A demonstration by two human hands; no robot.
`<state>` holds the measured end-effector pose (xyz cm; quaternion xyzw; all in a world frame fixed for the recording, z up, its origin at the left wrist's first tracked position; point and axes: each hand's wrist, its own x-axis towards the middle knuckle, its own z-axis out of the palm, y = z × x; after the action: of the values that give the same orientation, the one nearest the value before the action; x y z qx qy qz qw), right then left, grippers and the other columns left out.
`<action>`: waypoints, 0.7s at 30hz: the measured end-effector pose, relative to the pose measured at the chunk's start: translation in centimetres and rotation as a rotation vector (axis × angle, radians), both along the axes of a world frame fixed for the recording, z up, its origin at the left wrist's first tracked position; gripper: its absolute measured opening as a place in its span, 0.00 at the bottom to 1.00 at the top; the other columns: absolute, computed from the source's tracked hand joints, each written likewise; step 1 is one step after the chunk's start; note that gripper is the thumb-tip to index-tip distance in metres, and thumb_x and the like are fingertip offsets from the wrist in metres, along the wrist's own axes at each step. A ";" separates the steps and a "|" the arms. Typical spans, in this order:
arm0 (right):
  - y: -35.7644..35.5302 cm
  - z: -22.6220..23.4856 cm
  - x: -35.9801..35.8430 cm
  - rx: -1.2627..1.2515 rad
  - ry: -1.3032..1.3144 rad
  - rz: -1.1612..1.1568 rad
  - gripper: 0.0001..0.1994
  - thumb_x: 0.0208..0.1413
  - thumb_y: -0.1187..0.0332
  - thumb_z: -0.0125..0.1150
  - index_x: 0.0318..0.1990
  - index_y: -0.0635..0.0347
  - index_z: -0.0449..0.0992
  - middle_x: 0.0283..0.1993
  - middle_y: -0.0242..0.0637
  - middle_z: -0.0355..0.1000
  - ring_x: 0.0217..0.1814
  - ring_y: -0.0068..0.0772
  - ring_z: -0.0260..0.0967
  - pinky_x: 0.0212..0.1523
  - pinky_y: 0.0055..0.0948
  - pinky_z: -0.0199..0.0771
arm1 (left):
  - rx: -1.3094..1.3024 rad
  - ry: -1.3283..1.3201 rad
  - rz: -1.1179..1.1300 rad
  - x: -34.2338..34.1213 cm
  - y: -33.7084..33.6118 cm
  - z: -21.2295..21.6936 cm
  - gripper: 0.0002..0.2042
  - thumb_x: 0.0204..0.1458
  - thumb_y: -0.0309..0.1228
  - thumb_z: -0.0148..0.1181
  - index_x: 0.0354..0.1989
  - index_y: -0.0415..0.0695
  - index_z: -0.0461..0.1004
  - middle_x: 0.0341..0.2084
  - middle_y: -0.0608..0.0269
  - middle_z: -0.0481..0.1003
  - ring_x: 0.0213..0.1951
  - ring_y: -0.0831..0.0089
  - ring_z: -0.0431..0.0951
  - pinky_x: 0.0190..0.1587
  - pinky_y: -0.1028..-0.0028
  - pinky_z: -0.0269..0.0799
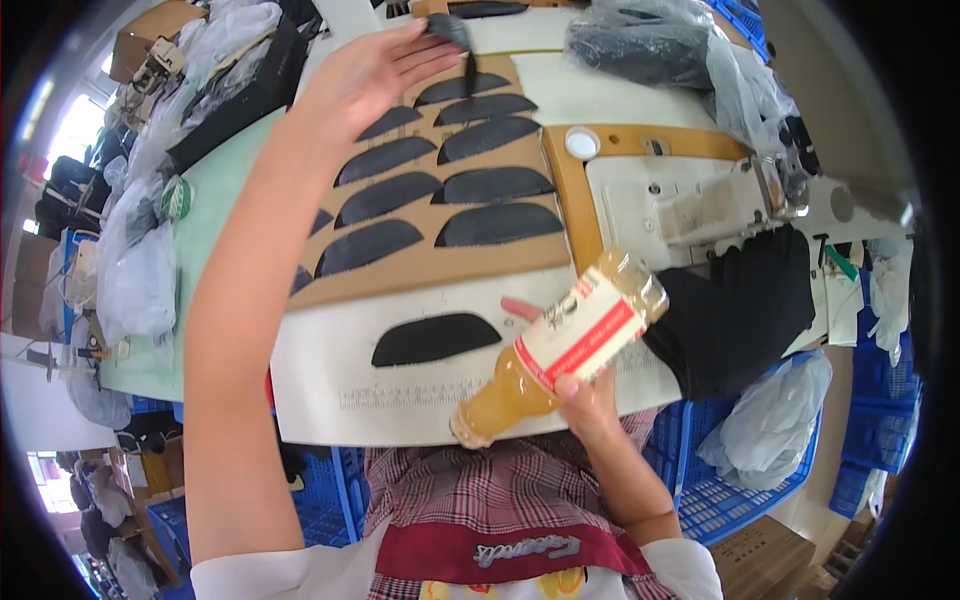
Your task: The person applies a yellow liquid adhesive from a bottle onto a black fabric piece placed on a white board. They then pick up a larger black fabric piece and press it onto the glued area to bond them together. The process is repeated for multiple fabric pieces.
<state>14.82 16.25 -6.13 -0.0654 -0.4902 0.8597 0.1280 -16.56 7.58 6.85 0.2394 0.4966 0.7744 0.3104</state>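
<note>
My right hand (585, 385) grips a clear plastic bottle (560, 350) of amber drink with a red and white label, tilted with its neck toward me above the table's near edge. My left hand (365, 75) reaches far across the table with fingers spread, its fingertips on a small dark fabric piece (455, 30) at the far end of a brown cardboard sheet (520, 255). Several black crescent-shaped fabric pieces (490, 183) lie in rows on that cardboard. One more black crescent piece (435, 338) lies alone on the white sheet (320, 390) nearer to me.
A white sewing machine (680, 205) lies at the right with black cloth (745, 305) draped beside it. Clear plastic bags (135, 270) pile on the left, a bagged dark bundle (650, 45) at top right. Blue crates (730, 490) stand below the table.
</note>
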 end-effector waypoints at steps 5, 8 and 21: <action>0.3 -1.5 0.5 -0.046 -0.061 0.048 0.42 0.42 0.50 0.71 0.59 0.67 0.57 0.61 0.60 0.62 0.51 0.37 0.71 0.49 0.32 0.74 | 0.059 -0.022 0.083 -7.1 7.7 -4.4 0.14 0.60 0.25 0.50 0.49 0.26 0.64 0.49 0.40 0.69 0.54 0.49 0.71 0.62 0.60 0.67; 0.4 -1.9 0.5 -0.063 -0.067 0.047 0.42 0.41 0.49 0.71 0.58 0.67 0.58 0.61 0.59 0.63 0.52 0.36 0.71 0.49 0.32 0.73 | -0.050 0.001 0.173 -10.9 9.1 -8.5 0.13 0.60 0.24 0.49 0.48 0.26 0.65 0.47 0.40 0.71 0.50 0.50 0.74 0.58 0.63 0.71; 0.3 -1.1 0.0 -0.045 -0.126 -0.017 0.44 0.37 0.40 0.70 0.56 0.59 0.60 0.51 0.48 0.66 0.62 0.57 0.62 0.50 0.42 0.73 | -0.661 0.845 0.604 -8.0 0.1 -9.9 0.14 0.55 0.35 0.59 0.39 0.34 0.76 0.31 0.59 0.79 0.32 0.75 0.79 0.37 0.76 0.74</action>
<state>14.81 16.55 -7.19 -0.1263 -0.4773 0.8635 0.1027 -24.59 7.71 -3.08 0.2653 0.8365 0.4712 -0.0886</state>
